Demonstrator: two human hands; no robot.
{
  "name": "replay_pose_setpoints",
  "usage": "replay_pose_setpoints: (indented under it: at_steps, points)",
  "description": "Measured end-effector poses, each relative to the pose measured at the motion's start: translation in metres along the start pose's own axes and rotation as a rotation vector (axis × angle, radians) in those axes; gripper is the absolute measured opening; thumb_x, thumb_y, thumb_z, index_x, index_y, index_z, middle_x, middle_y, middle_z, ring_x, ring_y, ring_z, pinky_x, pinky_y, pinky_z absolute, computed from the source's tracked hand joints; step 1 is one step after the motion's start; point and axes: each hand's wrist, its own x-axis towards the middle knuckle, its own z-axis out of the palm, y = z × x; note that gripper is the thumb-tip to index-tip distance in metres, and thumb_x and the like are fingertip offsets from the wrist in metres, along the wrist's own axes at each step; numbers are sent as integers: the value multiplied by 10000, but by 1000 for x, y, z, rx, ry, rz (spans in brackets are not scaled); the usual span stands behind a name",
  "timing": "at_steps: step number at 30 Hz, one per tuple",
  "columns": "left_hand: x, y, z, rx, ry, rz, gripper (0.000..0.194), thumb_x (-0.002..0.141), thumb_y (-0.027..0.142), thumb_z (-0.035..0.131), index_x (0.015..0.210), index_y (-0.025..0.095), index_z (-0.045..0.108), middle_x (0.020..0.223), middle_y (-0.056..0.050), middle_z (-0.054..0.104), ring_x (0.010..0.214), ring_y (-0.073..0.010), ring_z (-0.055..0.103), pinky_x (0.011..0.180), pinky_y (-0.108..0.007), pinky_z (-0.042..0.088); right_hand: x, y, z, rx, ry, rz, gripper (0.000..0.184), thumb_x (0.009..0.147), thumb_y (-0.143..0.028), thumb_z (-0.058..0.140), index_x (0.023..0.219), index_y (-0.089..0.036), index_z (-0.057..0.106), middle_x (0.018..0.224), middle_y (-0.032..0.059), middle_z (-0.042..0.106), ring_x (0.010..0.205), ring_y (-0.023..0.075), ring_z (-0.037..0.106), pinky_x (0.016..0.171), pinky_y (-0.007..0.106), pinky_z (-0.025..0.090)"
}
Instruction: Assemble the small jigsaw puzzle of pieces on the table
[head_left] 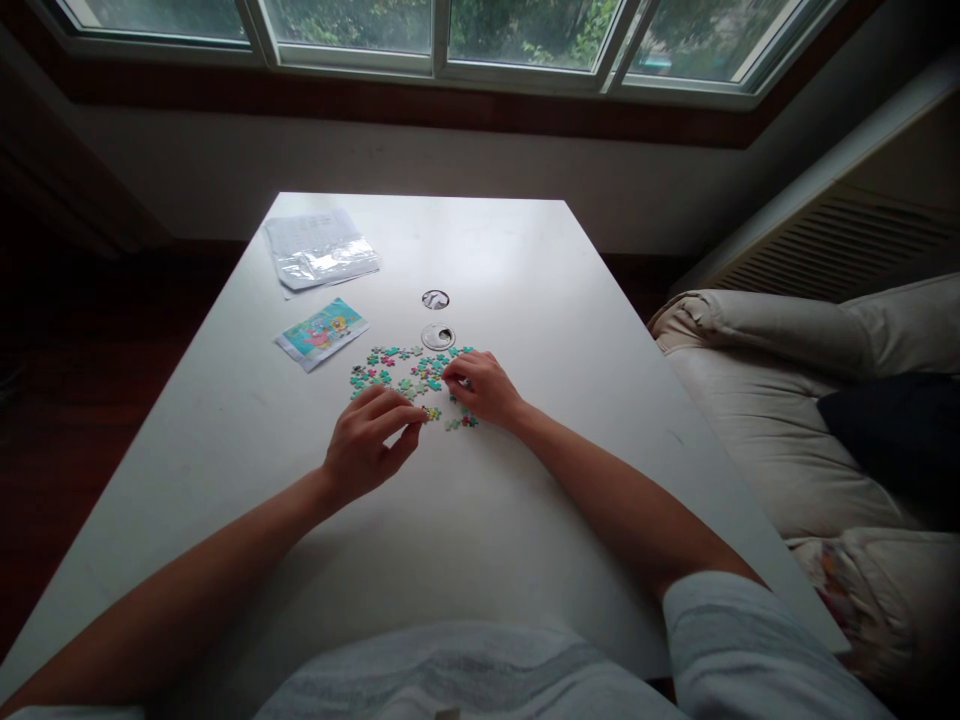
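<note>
Many small jigsaw puzzle pieces (pixel 370 378), mostly teal and green with some pink and yellow, lie loose in a patch on the white table. My left hand (pixel 373 440) is at the near side of the patch, thumb and fingers bent together, with a yellow-green puzzle piece (pixel 433 412) at the fingertips. At the patch's right side, my right hand (pixel 484 387) has its fingers pinched low among the pieces. Whatever is between those right fingertips is hidden. A few pieces (pixel 461 424) lie just below the right hand.
A picture card (pixel 322 334) with cartoon figures lies left of the pieces. Behind it is a clear plastic packet (pixel 321 248) with papers. Two round fittings (pixel 438 337) are set in the white table (pixel 517 260). A beige sofa (pixel 742 420) stands along the right side.
</note>
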Motion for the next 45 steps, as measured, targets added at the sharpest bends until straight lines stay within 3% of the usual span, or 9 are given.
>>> replay_pose_setpoints:
  at_steps: [5,19,38,45]
  points:
    - [-2,4,0,-12,12,11,138,894,130,628,961,233,693,838,-19,689,765,-162,573,746,-321,502,0,1,0,-9,-8,-6,99,889,-170,585,882,-227,666,865,16,693,888,194,585,900,343,334]
    - [-7,-40,13,107,34,-227,123,939,218,580,876,221,685,812,-17,661,803,-176,591,793,-333,500,0,6,3,-18,4,27,112,881,-161,583,887,-231,670,892,26,709,884,199,591,900,349,336]
    - [-9,-42,16,108,2,-276,103,923,223,580,833,220,631,804,-14,631,823,-186,580,801,-339,483,1,6,0,-13,22,27,104,887,-177,583,885,-229,673,868,23,709,865,199,588,887,346,341]
    - [-9,-43,16,78,6,-286,90,913,226,593,828,217,619,809,-16,625,826,-184,584,785,-342,486,4,13,-5,-19,98,93,112,896,-205,581,895,-224,692,846,26,707,820,197,590,885,355,364]
